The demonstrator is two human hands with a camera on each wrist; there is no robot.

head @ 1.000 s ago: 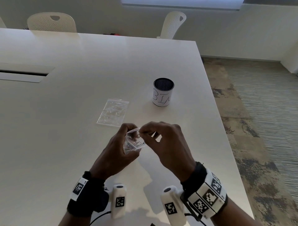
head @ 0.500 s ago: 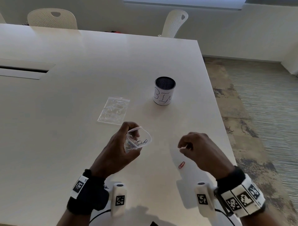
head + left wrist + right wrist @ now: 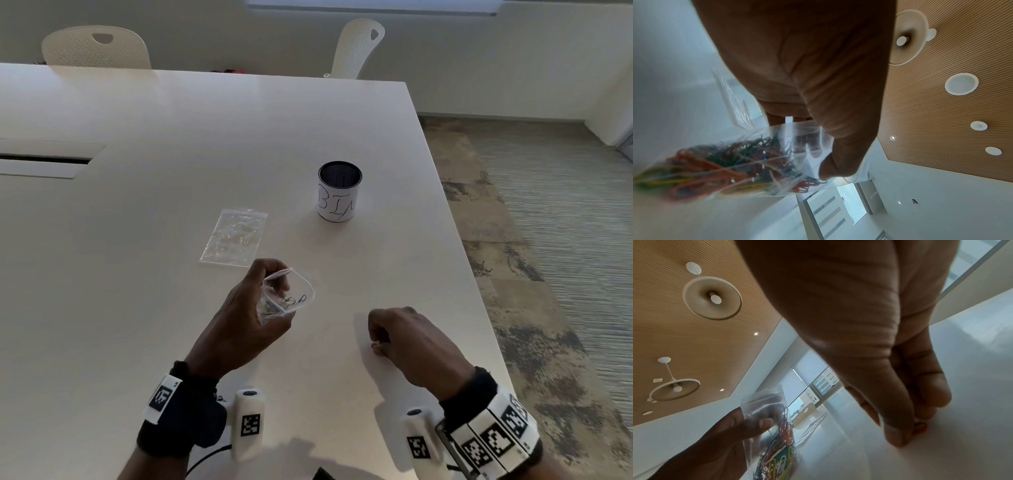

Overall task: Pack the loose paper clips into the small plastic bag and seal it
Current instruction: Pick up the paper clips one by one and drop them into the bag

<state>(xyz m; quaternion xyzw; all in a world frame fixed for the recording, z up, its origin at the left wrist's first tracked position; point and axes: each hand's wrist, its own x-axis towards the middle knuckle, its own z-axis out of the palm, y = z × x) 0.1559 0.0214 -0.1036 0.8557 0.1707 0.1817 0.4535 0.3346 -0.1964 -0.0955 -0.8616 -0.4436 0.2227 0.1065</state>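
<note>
- White surface [image 3: 171, 144] filled most of the head view; its right edge ran diagonally down toward the person, with patterned carpet [image 3: 548, 240] beyond it, and two pale chairs [image 3: 96, 48] stood at the far edge.
- Broad bare stretches of the surface lay to the left and ahead of both hands, while the right hand worked close to the right edge.
- A recessed slot [image 3: 44, 159] cut into the surface far to the left.
- A dark mesh cup [image 3: 339, 192] with a handwritten paper label stood upright ahead of the hands, well apart from them.
- A flat clear bag [image 3: 234, 237] lay on the surface just beyond the left hand, not touching it.
- The left hand [image 3: 246, 318] was raised above the surface, its grip curled round the small plastic bag [image 3: 287, 294], thumb on one face and fingers [image 3: 816, 146] behind, seen through the plastic.
- The bag's mouth gaped open, facing up and toward the right hand.
- Coloured paper clips [image 3: 715, 167] sat bunched in the bag's lower part, below the left grip.
- The right hand [image 3: 407, 339] was down on the surface, well right of the bag, its grip pressed together, thumb and fingertips pinching a red paper clip [image 3: 920, 429] that touched the surface.
</note>
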